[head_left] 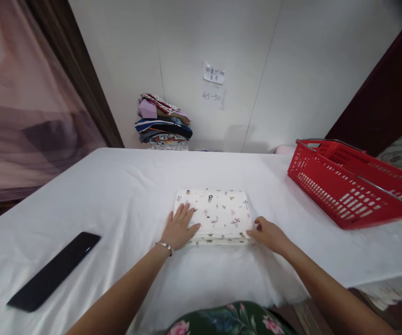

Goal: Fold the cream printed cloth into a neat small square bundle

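Observation:
A white cloth with small printed figures (222,211) lies folded into a flat rectangle in front of me, its layered edge facing my body. My left hand (180,227) rests flat on the cloth's left part, fingers spread, with a bracelet at the wrist. At the near right corner of the cloth, my right hand (267,235) has its fingers bent and pinched at the edge of the fabric. The undersides of the right fingers are partly hidden.
A red plastic basket (347,193) with metal handles stands on the right of the white-covered table (127,186). A dark flat object (54,272) lies at the left. Folded fabrics (164,123) are stacked behind the far edge, near paper notes (213,86) on the wall.

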`<state>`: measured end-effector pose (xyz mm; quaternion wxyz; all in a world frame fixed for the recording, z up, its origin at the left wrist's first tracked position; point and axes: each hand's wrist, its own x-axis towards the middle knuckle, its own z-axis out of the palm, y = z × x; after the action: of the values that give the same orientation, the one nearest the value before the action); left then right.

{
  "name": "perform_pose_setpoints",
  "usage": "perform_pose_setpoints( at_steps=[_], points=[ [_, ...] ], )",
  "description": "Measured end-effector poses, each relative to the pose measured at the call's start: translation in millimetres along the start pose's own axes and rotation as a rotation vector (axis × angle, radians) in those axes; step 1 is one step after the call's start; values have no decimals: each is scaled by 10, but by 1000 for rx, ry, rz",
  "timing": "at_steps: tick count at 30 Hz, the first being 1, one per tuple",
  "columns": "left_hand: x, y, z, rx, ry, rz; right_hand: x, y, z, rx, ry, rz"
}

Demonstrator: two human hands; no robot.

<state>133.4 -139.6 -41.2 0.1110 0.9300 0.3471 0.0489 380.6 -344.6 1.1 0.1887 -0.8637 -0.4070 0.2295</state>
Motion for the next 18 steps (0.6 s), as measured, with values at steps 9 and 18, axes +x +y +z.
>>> perform_pose_setpoints(
  at_steps=[9, 18],
  points=[
    [16, -7, 37, 43, 31, 9, 646, -757, 214, -350, 269, -432],
    [34, 5, -91, 10, -75, -4, 1121, -390, 490, -404, 152, -251]
  ],
)
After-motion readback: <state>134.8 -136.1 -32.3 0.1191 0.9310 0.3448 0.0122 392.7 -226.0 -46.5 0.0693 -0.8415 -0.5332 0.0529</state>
